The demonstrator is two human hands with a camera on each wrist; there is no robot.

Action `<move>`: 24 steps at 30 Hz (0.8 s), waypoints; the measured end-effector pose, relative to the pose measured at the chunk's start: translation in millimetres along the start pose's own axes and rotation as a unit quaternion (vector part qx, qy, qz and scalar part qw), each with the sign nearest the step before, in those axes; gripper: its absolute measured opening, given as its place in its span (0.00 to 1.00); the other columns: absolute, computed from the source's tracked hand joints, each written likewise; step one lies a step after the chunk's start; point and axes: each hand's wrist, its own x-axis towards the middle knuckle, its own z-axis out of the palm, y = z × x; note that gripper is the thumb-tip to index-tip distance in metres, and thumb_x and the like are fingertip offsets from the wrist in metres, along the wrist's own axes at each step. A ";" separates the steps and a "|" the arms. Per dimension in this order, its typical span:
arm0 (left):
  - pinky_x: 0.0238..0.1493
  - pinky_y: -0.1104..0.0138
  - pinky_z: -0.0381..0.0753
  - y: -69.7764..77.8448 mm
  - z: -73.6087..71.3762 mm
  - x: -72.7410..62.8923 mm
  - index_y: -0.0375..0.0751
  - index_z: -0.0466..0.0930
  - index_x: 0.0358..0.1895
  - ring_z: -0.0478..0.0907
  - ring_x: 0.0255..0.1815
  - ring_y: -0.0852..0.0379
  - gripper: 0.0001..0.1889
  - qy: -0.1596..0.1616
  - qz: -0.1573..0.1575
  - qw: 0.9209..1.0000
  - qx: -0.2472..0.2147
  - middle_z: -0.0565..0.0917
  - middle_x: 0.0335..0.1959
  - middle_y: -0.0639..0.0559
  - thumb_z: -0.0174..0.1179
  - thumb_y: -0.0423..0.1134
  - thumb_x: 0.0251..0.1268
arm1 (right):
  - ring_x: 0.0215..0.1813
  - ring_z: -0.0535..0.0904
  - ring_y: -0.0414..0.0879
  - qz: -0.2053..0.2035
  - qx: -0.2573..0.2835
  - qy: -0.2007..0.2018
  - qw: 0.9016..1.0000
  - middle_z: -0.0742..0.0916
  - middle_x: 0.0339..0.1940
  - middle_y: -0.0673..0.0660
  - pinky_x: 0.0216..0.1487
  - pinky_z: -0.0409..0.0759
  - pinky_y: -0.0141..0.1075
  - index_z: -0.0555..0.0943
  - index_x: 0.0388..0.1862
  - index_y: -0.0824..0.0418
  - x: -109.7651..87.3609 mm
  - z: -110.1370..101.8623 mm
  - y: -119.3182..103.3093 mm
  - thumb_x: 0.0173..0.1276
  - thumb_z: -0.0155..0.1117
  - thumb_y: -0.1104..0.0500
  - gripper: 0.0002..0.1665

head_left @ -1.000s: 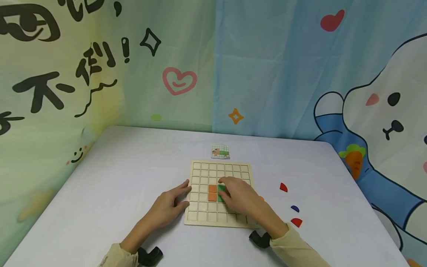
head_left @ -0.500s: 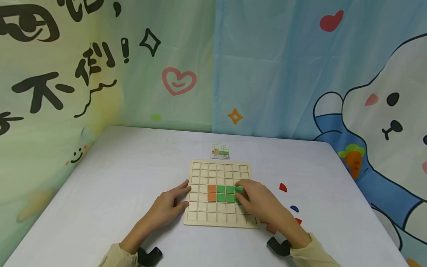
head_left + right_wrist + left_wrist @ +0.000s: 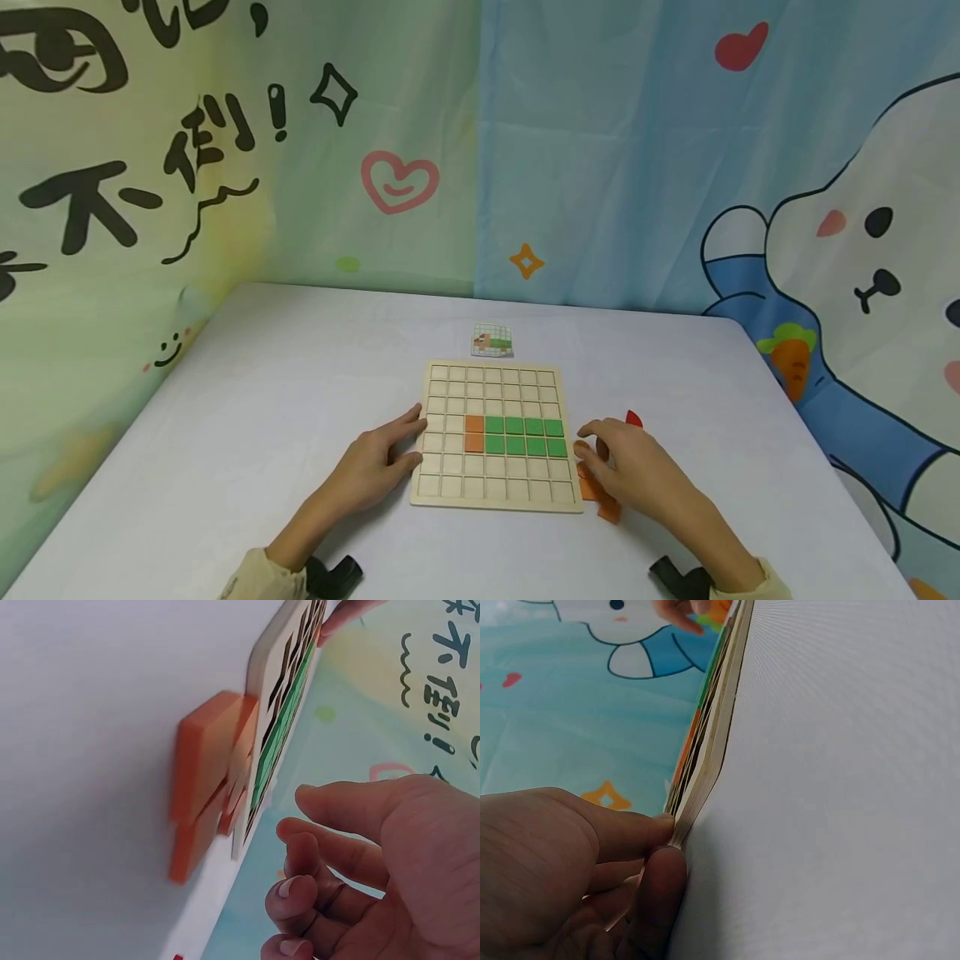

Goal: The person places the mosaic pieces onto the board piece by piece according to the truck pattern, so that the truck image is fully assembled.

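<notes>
A square wooden grid board point(image 3: 495, 493) lies flat on the white table. Two orange square tiles point(image 3: 474, 433) sit in its cells, one above the other, with two rows of green tiles point(image 3: 524, 436) to their right. My left hand point(image 3: 382, 462) touches the board's left edge with spread fingertips and thumb; the left wrist view shows them against the edge. Just off the board's right side hovers my right hand point(image 3: 633, 458), fingers loosely bent and nothing between them. Beneath and beside it are several loose orange pieces point(image 3: 206, 761), partly stacked and partly hidden by the hand in the head view.
A small picture card point(image 3: 492, 340) with a coloured grid pattern lies beyond the board. A red piece point(image 3: 633, 418) peeks out behind my right hand. A printed curtain point(image 3: 585, 167) hangs along the table's far side.
My right hand has moved from over the green tiles to the right, off the board, uncovering both green rows. The left hand stays at the board's left edge.
</notes>
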 end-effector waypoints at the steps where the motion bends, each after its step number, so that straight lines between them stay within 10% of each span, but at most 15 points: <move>1: 0.28 0.72 0.69 0.2 -0.2 -0.2 0.34 0.75 0.74 0.59 0.20 0.70 0.28 -0.001 -0.001 1.000 -0.001 0.70 0.82 0.43 0.67 0.33 0.72 | 0.27 0.68 0.38 0.004 -0.001 -0.003 1.000 0.78 0.26 0.45 0.28 0.68 0.30 0.87 0.55 0.57 -1.8 -0.5 1.9 0.75 0.71 0.51 0.16; 12: 0.29 0.71 0.68 2.7 -1.4 -1.0 0.35 0.76 0.74 0.59 0.21 0.69 0.28 0.001 -0.009 1.000 0.000 0.70 0.82 0.44 0.67 0.34 0.72 | 0.27 0.68 0.38 0.024 -0.017 -0.022 0.999 0.76 0.24 0.45 0.29 0.67 0.30 0.88 0.52 0.57 -18.5 1.4 12.1 0.73 0.71 0.52 0.13; 19: 0.47 0.70 0.70 4.8 -1.0 -2.8 0.37 0.77 0.73 0.71 0.37 0.66 0.27 0.012 -0.010 1.000 0.017 0.71 0.81 0.48 0.67 0.35 0.72 | 0.28 0.68 0.38 0.026 -0.033 -0.020 0.999 0.76 0.24 0.45 0.31 0.67 0.30 0.88 0.52 0.57 -26.8 1.6 16.5 0.71 0.74 0.53 0.15; 24: 0.42 0.71 0.70 3.2 -0.4 -2.5 0.36 0.77 0.73 0.65 0.29 0.67 0.27 0.009 -0.009 1.000 0.014 0.71 0.81 0.47 0.67 0.34 0.72 | 0.28 0.67 0.37 0.033 -0.031 -0.024 0.999 0.75 0.23 0.44 0.30 0.67 0.30 0.89 0.50 0.56 -32.8 1.2 19.2 0.71 0.74 0.51 0.14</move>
